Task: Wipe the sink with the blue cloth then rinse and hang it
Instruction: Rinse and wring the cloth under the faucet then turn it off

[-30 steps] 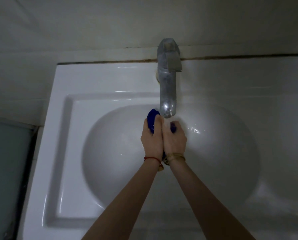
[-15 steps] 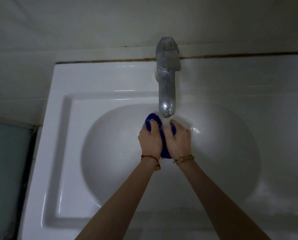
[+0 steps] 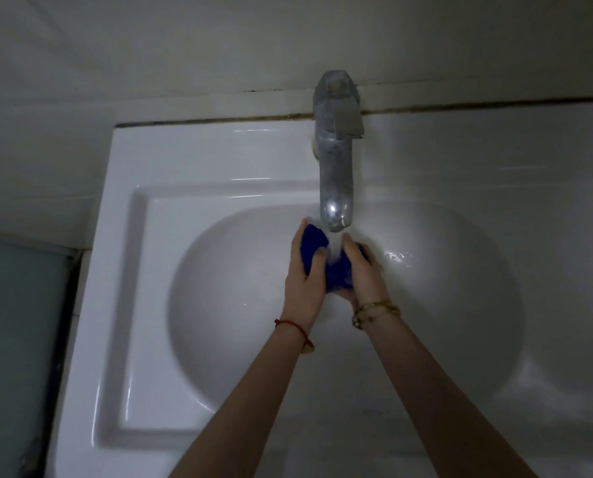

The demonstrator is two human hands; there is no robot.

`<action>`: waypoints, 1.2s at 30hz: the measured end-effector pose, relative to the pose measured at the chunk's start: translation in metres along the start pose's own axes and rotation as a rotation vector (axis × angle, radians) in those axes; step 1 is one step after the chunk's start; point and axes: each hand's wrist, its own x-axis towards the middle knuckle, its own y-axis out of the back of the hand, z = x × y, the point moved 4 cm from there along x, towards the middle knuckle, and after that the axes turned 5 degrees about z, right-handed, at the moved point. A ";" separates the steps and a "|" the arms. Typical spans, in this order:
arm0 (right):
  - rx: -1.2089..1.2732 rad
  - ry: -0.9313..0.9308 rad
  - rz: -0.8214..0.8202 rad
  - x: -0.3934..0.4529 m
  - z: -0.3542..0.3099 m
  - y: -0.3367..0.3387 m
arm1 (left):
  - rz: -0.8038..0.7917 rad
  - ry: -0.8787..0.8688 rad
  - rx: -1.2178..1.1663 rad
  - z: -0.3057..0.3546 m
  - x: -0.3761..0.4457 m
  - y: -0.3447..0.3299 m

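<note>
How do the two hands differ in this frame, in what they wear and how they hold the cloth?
The left hand has a red string bracelet; the right hand has gold-coloured bangles. The left grips the blue cloth at its upper end, the right cups it lower. Both hold the cloth under the faucet.

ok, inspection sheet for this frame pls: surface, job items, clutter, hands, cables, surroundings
Surface: white sink, glossy, with a wet glint in the bowl right of the hands.
Job's things: blue cloth bunched between both hands under the metal tap; water runs from the spout onto it.
Clutter: nothing seen.
Grippers: left hand and right hand both hold the cloth, fingers curled round it; red cord on the left wrist, gold bracelet on the right.
Cables: nothing seen.
Surroundings: pale tiled wall behind, a dark seam where the sink meets it; dim light.
</note>
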 end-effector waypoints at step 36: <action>-0.288 0.717 -0.089 -0.007 -0.007 -0.001 | 0.352 0.145 -0.029 0.007 0.016 0.001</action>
